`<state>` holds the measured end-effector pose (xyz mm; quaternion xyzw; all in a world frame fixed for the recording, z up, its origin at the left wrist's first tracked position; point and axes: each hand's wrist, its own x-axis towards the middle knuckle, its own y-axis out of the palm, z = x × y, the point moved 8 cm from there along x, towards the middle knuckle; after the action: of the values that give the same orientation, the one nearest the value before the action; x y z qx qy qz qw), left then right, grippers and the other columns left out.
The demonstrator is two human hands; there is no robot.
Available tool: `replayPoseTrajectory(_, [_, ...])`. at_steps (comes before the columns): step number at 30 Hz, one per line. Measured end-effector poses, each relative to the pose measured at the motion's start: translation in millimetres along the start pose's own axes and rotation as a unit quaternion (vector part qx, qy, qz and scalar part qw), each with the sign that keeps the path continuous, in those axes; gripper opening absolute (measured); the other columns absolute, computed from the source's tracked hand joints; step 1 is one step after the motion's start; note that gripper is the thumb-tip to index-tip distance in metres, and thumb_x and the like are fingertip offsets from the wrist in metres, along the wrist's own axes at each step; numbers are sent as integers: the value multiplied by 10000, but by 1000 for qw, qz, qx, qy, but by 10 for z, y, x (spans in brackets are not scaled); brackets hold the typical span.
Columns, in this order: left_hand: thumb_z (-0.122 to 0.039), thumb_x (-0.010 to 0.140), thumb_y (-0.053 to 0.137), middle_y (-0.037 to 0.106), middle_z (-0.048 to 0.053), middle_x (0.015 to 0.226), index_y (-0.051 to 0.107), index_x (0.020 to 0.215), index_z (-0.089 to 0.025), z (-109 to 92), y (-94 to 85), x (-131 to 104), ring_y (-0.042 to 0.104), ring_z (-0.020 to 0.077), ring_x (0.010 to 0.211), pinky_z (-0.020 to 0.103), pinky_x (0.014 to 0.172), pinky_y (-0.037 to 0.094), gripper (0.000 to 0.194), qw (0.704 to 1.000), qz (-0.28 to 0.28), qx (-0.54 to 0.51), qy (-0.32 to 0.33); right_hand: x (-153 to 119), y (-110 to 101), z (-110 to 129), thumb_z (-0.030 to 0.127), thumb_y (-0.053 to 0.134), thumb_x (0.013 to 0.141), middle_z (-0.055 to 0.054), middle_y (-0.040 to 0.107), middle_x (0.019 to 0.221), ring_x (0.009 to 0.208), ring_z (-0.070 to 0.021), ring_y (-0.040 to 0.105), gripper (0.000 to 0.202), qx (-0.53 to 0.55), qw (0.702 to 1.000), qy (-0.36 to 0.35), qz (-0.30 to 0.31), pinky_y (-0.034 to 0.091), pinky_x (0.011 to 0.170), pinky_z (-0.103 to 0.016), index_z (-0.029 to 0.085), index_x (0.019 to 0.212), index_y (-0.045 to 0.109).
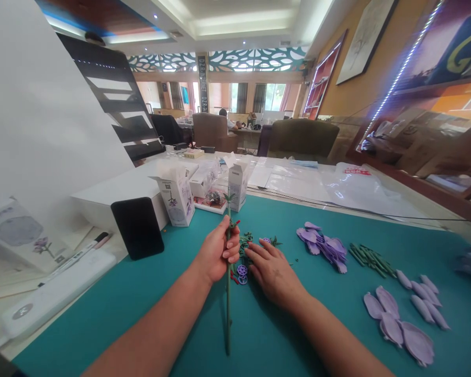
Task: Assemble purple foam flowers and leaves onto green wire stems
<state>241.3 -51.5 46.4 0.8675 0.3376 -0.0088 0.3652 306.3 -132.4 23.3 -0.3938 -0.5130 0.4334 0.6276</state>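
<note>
My left hand [215, 252] is closed around a long green plastic flower stem [228, 314], held upright above the mat. Small leaves show at its top, and a small red piece sticks out beside the fingers. To the right, my right hand [272, 269] rests palm down with its fingers stretched over a heap of small parts. Purple wheel-shaped pieces [242, 270], green ring-like pieces [244, 245] and red bits lie in this heap, partly hidden by the fingers. Further right are purple petals [324, 246], short green sticks [371, 259], pale lilac buds [424, 298] and larger pale petals [392, 327].
A teal mat [172, 330] covers the table. Behind it stand two printed boxes [176, 196] [237, 183] and a small tray [212, 203]. A black tablet-like panel [137, 228] leans at left, near a white power strip [58, 293]. Clear plastic sheets [294, 180] lie behind.
</note>
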Motion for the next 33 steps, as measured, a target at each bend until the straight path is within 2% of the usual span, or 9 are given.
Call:
replayPoseTrajectory(7, [-470,934,356,300,-93,395,501,668,-145,21,18,-5,192,23,282,147,313,203,445,1000,0,0,1,49,76,93,384,454,920,-30,458,1419,1353,-346,277,401,5,999,5,53,236,1056,-609,303,1310,493])
replayPoseTrajectory(12, [-474,935,352,302,-93,400,506,679,-146,31,36,-7,197,24,284,146,316,204,443,1000,8,-1,3,61,116,126,381,436,928,-3,473,1406,1362,-336,254,405,20,997,-15,72,207,1050,-640,336,1330,456])
replayPoseTrajectory(16, [-466,935,359,297,-94,400,501,673,-146,26,37,-11,194,22,286,144,318,210,437,1000,5,0,2,59,62,110,317,464,919,-17,574,1300,1332,-330,313,335,26,999,-12,36,216,1045,-631,299,1244,538])
replayPoseTrajectory(19, [-472,934,354,292,-94,399,501,672,-147,40,27,-10,190,23,288,147,315,206,443,1000,2,2,-5,60,-28,60,243,505,889,-42,638,1189,1244,-295,432,281,50,998,-16,-32,252,1047,-574,259,1158,584])
replayPoseTrajectory(21, [-476,930,362,300,-94,407,501,679,-148,62,17,-6,196,24,290,151,319,214,436,1000,1,7,-8,50,-110,6,208,540,852,-67,657,1116,1144,-260,513,251,82,992,-19,-90,322,1023,-497,229,1095,597])
replayPoseTrajectory(24, [-493,905,416,323,-95,425,496,687,-153,121,18,0,211,23,298,158,332,232,412,1000,9,23,-6,20,-218,-119,183,542,814,-74,657,963,962,-232,572,151,133,979,14,-151,446,864,-380,208,952,599])
replayPoseTrajectory(27, [-523,848,509,346,-97,447,499,698,-154,206,61,-6,233,21,313,161,347,248,398,998,31,46,-9,-25,-290,-279,221,493,834,-47,628,825,814,-209,569,76,200,961,86,-171,457,730,-325,218,819,568])
replayPoseTrajectory(30, [-528,804,571,368,-96,462,509,709,-153,278,112,-28,244,19,324,165,358,254,392,997,50,64,-15,-74,-305,-439,332,509,843,-35,630,804,772,-198,573,132,313,923,151,-166,448,718,-313,217,805,562])
replayPoseTrajectory(33, [-524,785,594,375,-97,465,510,709,-155,333,143,-51,248,19,326,172,370,258,386,995,58,74,-28,-121,-292,-586,447,558,807,-23,618,753,715,-184,562,247,416,876,185,-161,448,664,-291,204,844,584])
